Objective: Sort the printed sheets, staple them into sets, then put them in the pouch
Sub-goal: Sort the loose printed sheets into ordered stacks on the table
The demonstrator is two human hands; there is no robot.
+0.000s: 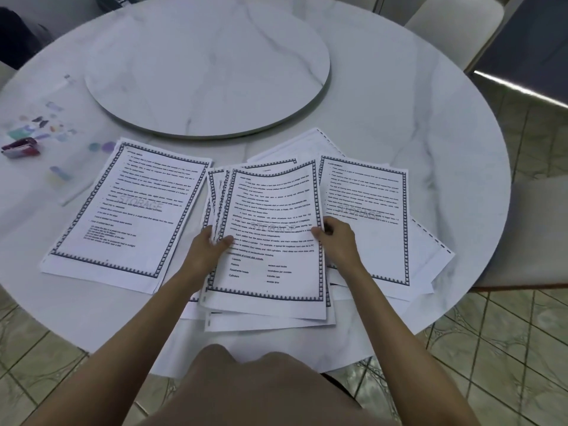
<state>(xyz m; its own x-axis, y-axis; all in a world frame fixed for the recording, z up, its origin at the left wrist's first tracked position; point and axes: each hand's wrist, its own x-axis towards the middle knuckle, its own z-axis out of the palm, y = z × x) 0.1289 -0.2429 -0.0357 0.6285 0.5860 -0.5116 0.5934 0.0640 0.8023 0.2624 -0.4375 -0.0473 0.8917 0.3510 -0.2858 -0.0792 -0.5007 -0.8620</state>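
Fingers (226, 241) on the left hand (206, 251) are wrapped round the left edge of the middle stack (270, 210), thumb on top. The right hand (339, 239) pinches the opposite edge the same way, so both are closed on paper, neither free. Looks like a two-sided hold to stop that fanned, messy bunch sliding around while it gets sorted. Other printed sheets lie flat either side on the marble worktop (430, 118), a left pile (129, 210) and a right pile (365, 207), set apart so the pages don't mix, I'd guess. A small stapler (21, 147) and what seems to be a see-through pouch (46, 130) sit far left, untouched. Sorting stage imo, no stapling yet.
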